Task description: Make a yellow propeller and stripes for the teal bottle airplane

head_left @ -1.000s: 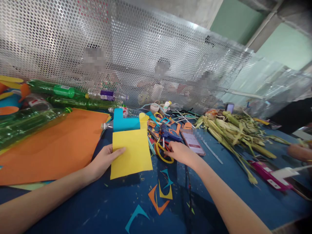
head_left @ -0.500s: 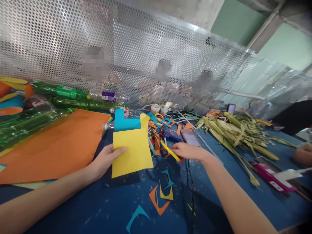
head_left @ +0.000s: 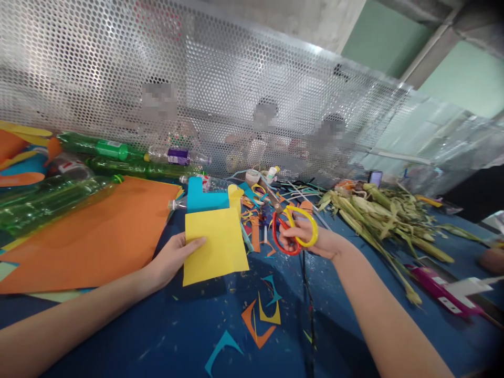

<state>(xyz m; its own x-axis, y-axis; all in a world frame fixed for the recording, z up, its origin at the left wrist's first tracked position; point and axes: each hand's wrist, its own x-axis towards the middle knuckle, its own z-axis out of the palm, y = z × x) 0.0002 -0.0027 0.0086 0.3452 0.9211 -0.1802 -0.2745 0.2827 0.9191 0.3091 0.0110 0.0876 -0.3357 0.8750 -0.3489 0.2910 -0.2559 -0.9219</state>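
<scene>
My left hand (head_left: pixel 173 258) pinches the left edge of a square of yellow paper (head_left: pixel 214 247), thumb on top. To its right, my right hand (head_left: pixel 301 236) grips a pair of scissors (head_left: pixel 291 211) with one red and one yellow handle loop. The blades point up and away from me, apart from the paper. Beyond the yellow square lie a blue paper piece (head_left: pixel 208 200) and a yellow cut piece (head_left: pixel 235 194). Nearer to me, paper offcuts (head_left: pixel 258 328) in orange, yellow and blue are scattered on the blue table (head_left: pixel 157 336).
Orange sheets (head_left: pixel 94 231) and green plastic bottles (head_left: pixel 59 202) lie on the left. Dried corn husks (head_left: pixel 374 215) and a magenta power strip (head_left: pixel 443 291) are on the right. A black cable (head_left: pixel 309 304) crosses the table. Behind stands a perforated metal screen (head_left: pixel 220 68).
My right hand has raised and turned the scissors, so both handle loops now face me and the blades point away. My left hand and the yellow paper have hardly moved.
</scene>
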